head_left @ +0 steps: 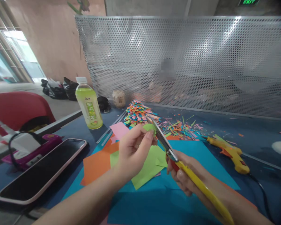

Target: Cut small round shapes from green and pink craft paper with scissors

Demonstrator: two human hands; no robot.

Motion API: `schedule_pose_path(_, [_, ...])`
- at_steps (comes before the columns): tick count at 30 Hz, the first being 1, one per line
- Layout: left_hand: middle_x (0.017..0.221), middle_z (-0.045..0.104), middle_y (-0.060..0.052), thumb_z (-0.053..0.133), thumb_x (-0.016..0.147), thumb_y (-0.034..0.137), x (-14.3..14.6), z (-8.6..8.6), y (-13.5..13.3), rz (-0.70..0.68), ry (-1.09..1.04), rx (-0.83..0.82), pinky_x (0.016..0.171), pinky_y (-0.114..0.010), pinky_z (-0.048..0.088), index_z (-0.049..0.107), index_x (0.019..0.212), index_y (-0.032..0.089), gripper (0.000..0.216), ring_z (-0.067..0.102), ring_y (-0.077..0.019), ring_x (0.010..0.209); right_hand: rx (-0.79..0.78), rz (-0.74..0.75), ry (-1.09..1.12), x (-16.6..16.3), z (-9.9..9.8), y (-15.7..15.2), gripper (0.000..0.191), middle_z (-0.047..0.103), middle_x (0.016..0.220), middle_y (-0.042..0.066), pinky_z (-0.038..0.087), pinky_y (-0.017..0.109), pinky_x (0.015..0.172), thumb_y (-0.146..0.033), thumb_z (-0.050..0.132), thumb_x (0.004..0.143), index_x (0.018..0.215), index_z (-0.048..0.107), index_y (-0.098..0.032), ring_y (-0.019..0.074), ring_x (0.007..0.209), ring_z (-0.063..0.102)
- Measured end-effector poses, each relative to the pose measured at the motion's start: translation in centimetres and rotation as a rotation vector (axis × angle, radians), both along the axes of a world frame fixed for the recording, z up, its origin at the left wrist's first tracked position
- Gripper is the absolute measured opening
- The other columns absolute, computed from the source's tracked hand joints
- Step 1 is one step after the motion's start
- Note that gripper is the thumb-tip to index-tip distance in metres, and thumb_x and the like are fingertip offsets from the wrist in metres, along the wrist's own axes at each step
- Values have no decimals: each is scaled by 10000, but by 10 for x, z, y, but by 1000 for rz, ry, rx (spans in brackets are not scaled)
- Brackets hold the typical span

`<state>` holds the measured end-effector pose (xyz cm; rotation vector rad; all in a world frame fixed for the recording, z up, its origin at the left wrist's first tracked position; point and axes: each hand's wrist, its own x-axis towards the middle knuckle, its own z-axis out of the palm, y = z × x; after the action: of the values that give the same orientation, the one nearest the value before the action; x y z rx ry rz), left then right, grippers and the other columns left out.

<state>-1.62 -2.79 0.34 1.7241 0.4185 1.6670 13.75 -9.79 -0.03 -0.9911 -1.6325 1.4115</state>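
My left hand (133,149) pinches a small light-green paper piece (149,127) between thumb and fingers, held above the table. My right hand (184,173) grips yellow-handled scissors (170,153), whose blades point up and left and meet the green piece. Below the hands lie sheets of coloured paper: a large blue sheet (196,156), a light-green sheet (150,165), an orange sheet (96,165) and a pink sheet (119,129).
A pile of small multicoloured paper pieces (137,113) and scattered scraps (180,126) lie behind. A yellow glue gun (231,153) lies right. A green drink bottle (89,104), a phone (43,170) and a magenta object (30,150) sit left. Perforated metal screen (189,59) stands at the back.
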Motion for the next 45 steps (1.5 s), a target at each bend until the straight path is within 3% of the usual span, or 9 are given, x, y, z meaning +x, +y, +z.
schedule_pose_path(25, [590,523,15,494,859,213,0,2,3,-65,-103,12,457,-200,372,543,692,176,178,484,-81,535,15,2,-48,3,0,0,456,305,540,-101,205,198,365,-650,448,782,819,385,-199,40,387,231])
schedule_pose_path(45, [562,512,28,511,849,238,1,5,5,64,-108,57,438,-183,390,543,688,170,178,476,-64,484,-6,-3,-55,6,-3,2,449,316,580,-87,207,199,353,-649,448,781,803,379,-207,35,391,236])
